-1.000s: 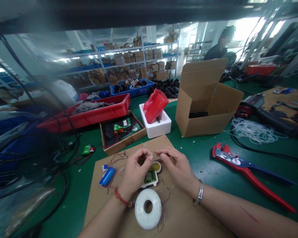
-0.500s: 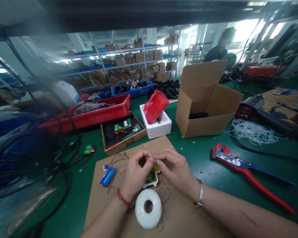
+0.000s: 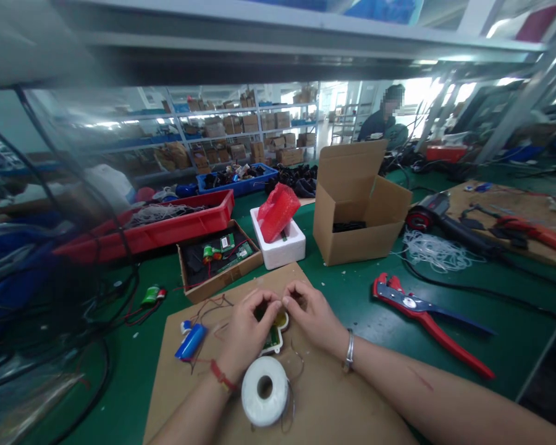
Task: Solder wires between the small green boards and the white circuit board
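Observation:
My left hand (image 3: pixel 248 327) and my right hand (image 3: pixel 315 318) meet fingertip to fingertip above a green circuit board (image 3: pixel 271 340) in a white frame. Both are closed in a pinch; whatever sits between the fingertips is too small to make out. Part of the board is hidden behind my left fingers. Just below it lies a white roll (image 3: pixel 252 398) with a round hole, a thin wire (image 3: pixel 301 358) curling at its right. To the left, a blue cylinder (image 3: pixel 191 342) with wires rests on the cardboard sheet (image 3: pixel 343 408).
Behind the sheet stand a shallow box of circuit boards (image 3: pixel 238 272), a white foam box (image 3: pixel 285 254) with red bubble wrap, and an open carton (image 3: pixel 352 250). Red-handled wire strippers (image 3: pixel 426 318) lie right, below a heat gun (image 3: pixel 438 213). A person (image 3: pixel 375 123) sits at the back.
The view has tilted up and shifted right, so the scene sits lower and further left. My hands stay over the board, still pinched together, with my right fingers slightly rearranged.

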`<move>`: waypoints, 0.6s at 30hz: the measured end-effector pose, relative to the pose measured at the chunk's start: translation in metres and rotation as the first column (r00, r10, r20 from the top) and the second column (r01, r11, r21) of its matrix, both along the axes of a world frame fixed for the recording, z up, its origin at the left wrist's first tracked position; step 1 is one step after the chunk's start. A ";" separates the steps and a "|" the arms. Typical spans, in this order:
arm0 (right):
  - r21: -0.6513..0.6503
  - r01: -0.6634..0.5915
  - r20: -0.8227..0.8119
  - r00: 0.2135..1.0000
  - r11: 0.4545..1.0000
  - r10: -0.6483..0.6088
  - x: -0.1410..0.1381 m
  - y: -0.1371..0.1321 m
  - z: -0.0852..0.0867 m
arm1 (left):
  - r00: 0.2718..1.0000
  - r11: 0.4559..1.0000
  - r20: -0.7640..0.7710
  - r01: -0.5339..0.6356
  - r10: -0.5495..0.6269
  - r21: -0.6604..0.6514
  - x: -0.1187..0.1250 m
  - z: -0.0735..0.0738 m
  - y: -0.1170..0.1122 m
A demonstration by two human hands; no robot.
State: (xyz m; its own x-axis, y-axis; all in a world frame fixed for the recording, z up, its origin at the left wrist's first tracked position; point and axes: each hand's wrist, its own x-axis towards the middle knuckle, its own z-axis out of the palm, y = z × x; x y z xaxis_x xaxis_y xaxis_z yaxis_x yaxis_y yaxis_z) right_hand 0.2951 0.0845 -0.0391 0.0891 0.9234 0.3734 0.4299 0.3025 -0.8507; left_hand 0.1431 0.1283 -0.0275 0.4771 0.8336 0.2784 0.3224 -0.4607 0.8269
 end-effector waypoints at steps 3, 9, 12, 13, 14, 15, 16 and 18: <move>0.024 0.038 -0.003 0.999 0.999 -0.038 -0.003 0.004 0.005 | 1.000 0.999 -0.002 0.021 -0.021 0.025 0.001 0.000 -0.001; 0.179 0.419 -0.079 0.908 0.890 -0.412 0.059 -0.030 0.071 | 1.000 0.999 -0.001 0.014 -0.014 0.033 -0.003 -0.006 -0.001; 0.142 0.525 0.036 0.844 0.839 -0.534 0.115 -0.082 0.076 | 1.000 1.000 0.018 -0.006 0.006 0.019 -0.004 -0.010 0.001; 0.103 0.558 0.260 0.784 0.823 -0.564 0.133 -0.100 0.066 | 1.000 1.000 0.023 -0.009 0.008 0.020 -0.004 -0.011 0.002; 0.083 0.597 0.434 0.699 0.798 -0.569 0.149 -0.117 0.052 | 1.000 1.000 0.027 -0.009 0.009 0.023 -0.004 -0.011 0.002; 0.033 0.610 0.575 0.636 0.792 -0.514 0.164 -0.132 0.035 | 0.999 1.000 0.031 -0.010 0.009 0.028 -0.003 -0.012 0.002; -0.006 0.627 0.677 0.576 0.779 -0.458 0.176 -0.145 0.018 | 0.999 0.999 0.031 -0.009 0.008 0.034 -0.003 -0.012 0.002; -0.021 0.643 0.773 0.496 0.766 -0.395 0.193 -0.161 -0.012 | 1.000 0.999 0.030 -0.007 0.006 0.049 -0.002 -0.012 0.001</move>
State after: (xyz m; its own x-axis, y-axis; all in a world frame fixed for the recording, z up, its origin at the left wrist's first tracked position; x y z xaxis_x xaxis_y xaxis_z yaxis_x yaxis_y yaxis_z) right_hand 0.4883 -0.0763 -0.0507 0.4202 0.8612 0.2859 0.9041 -0.3701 -0.2138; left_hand 0.1414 0.1297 -0.0394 0.4623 0.8218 0.3330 0.3008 -0.4987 0.8129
